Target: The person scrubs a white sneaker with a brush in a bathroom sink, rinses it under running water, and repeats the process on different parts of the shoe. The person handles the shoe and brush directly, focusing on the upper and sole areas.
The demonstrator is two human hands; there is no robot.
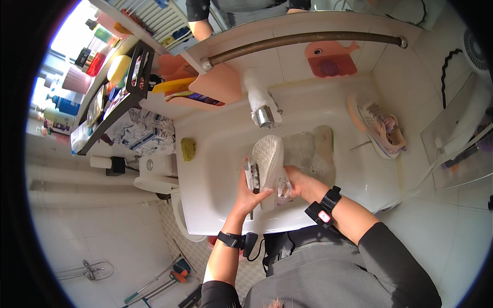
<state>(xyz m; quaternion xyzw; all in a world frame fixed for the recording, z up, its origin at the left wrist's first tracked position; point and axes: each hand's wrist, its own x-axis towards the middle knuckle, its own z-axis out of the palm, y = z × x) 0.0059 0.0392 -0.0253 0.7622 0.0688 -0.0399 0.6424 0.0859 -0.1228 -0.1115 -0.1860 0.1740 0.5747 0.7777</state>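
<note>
Over the white washbasin [208, 215] my right hand [298, 181] grips a pale sneaker [269, 161], its patterned sole turned upward. My left hand [247, 196] is on the sneaker's other side and holds a scrub brush [252, 177] with dark bristles. The brush lies along the sole's edge, and my left thumb reaches across towards the shoe. Behind my right hand, an insole [322, 154] leans in cloudy, sudsy water [298, 146]. A faucet [265, 116] with a white wrapping projects just beyond the shoe's toe.
A second pale sneaker [379, 127] rests on the basin's right side. On the left rim sits a yellow-green lump [188, 149], perhaps soap or a sponge. A metal bar [304, 38] spans the back wall; a crowded shelf [115, 111] juts out at left. A toilet [156, 177] stands beyond the basin.
</note>
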